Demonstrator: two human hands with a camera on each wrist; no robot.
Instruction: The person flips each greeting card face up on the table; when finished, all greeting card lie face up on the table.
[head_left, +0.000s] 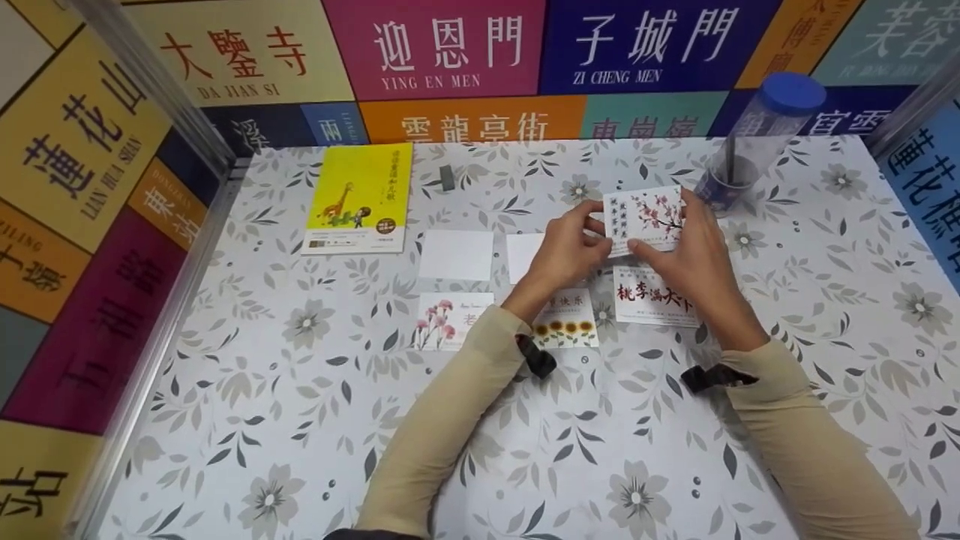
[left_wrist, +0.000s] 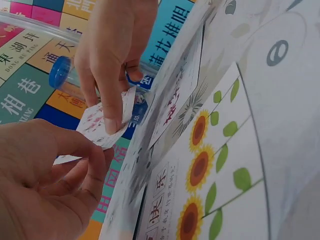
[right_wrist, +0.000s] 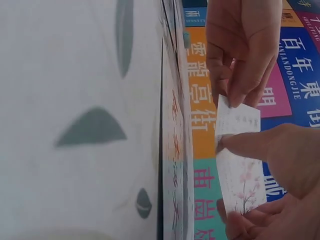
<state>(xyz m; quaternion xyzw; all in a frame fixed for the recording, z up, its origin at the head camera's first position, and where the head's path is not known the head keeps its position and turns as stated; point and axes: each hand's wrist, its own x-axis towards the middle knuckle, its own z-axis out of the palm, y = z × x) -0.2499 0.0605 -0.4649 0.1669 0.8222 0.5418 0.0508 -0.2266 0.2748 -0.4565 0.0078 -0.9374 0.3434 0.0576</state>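
Both hands hold up a white greeting card (head_left: 651, 217) with pink blossom branches and dark Chinese characters. At its left edge my left hand (head_left: 571, 247) pinches it between thumb and fingers. My right hand (head_left: 699, 244) grips the other end, thumb (right_wrist: 245, 145) across the printed face and fingers behind. Beneath the hands lies a card with red lettering (head_left: 651, 296). A sunflower card (left_wrist: 205, 165) lies below the left wrist, partly covered by it in the head view. Left of that is a card with pink flowers (head_left: 442, 322).
Two blank white cards, one at the left (head_left: 457, 255) and one partly behind the left hand (head_left: 523, 255), form a back row. A yellow book (head_left: 358, 195) and a small grey block (head_left: 447, 178) lie farther back. A clear blue-lidded container (head_left: 769, 120) stands behind the right hand.
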